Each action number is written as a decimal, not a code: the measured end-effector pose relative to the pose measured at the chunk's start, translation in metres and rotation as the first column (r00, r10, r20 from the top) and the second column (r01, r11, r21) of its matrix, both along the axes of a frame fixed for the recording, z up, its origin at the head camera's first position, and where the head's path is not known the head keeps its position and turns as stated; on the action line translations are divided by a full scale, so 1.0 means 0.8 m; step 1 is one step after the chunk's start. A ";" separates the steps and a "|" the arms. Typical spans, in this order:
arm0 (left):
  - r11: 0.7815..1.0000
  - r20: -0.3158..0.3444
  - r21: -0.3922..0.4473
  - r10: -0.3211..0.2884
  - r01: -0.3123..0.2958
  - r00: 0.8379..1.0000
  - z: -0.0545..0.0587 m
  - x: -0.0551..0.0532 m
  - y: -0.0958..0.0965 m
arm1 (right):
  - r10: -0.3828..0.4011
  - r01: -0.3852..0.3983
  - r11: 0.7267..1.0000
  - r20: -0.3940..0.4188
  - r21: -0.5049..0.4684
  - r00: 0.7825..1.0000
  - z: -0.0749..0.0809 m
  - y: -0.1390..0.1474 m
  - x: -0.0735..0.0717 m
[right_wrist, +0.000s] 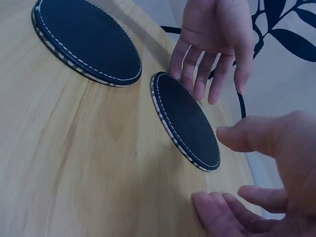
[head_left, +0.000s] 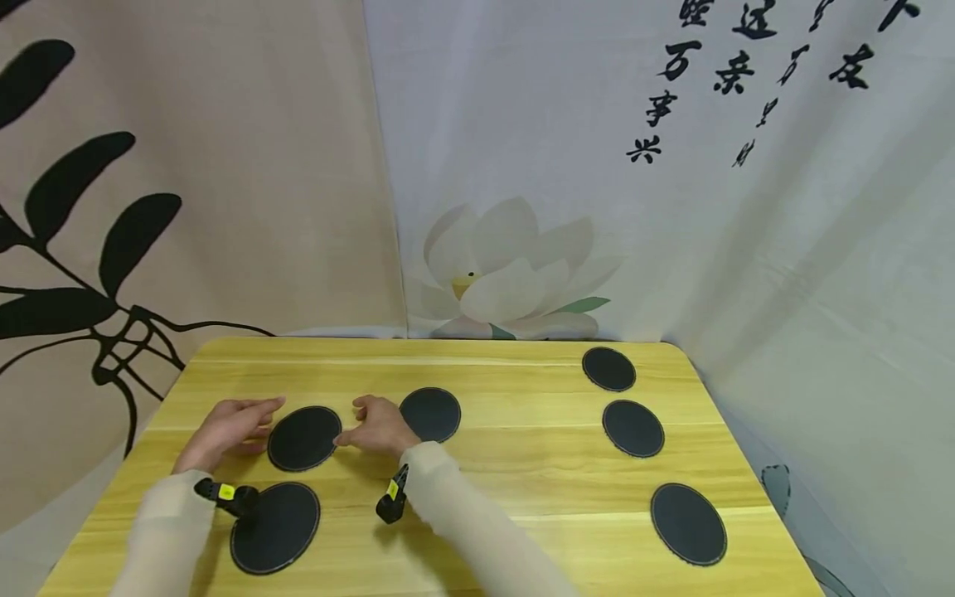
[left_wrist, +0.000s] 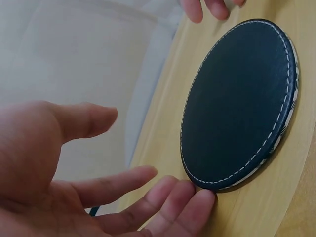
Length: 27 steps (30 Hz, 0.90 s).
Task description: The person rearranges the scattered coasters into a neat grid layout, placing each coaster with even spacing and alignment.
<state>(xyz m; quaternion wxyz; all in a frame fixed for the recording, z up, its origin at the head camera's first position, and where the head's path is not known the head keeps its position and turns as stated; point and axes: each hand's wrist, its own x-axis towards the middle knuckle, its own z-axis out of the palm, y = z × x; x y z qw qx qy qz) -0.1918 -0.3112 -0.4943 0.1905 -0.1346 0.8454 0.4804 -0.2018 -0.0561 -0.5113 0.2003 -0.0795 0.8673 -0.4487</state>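
Nearest on the yellow wood-grain counter (head_left: 537, 473): a large round black leather-look disc (head_left: 274, 531), left side, partly overlapped in the head view by the left black wrist camera with yellow tag (head_left: 240, 501). Level with it, well apart to the right, sat the near-right round black disc (head_left: 688, 525). Next out, the white-stitched round black disc with patterned edge (head_left: 305, 439) lay flat on the counter between both hands. Left hand (head_left: 227, 433): fingers extended, relaxed, holding nothing, tips right at that disc's left edge; couldn't confirm contact. Right hand (head_left: 382, 425): thumb and fingers spread apart, fingers slightly bent, nothing gripped, thumb tip just beside the right edge. At about that depth on the right was the mid-right round black disc (head_left: 632, 429); another round black disc (head_left: 430, 414) sat just beyond the right wrist. Farthest on the counter: the small-looking round black disc (head_left: 608, 369), back right. Behind: pale fabric backdrop (head_left: 283, 166) with black leaves, white lotus, black characters.
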 end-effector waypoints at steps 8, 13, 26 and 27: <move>0.999 0.004 0.006 0.052 -0.052 0.999 -0.005 0.000 0.002 | 0.022 -0.018 0.995 -0.049 0.098 0.999 -0.004 -0.024 -0.002; 0.999 -0.013 0.008 0.053 -0.052 0.999 -0.006 0.002 0.006 | 0.012 -0.005 0.992 -0.060 0.127 0.998 -0.006 -0.030 -0.002; 0.999 0.002 0.007 0.051 -0.051 0.999 -0.006 0.003 0.006 | -0.043 0.047 0.988 -0.025 0.148 0.999 -0.002 -0.037 0.001; 0.999 0.002 0.004 0.051 -0.051 0.999 -0.006 0.003 0.006 | -0.044 0.048 0.988 -0.026 0.145 0.999 -0.002 -0.037 0.001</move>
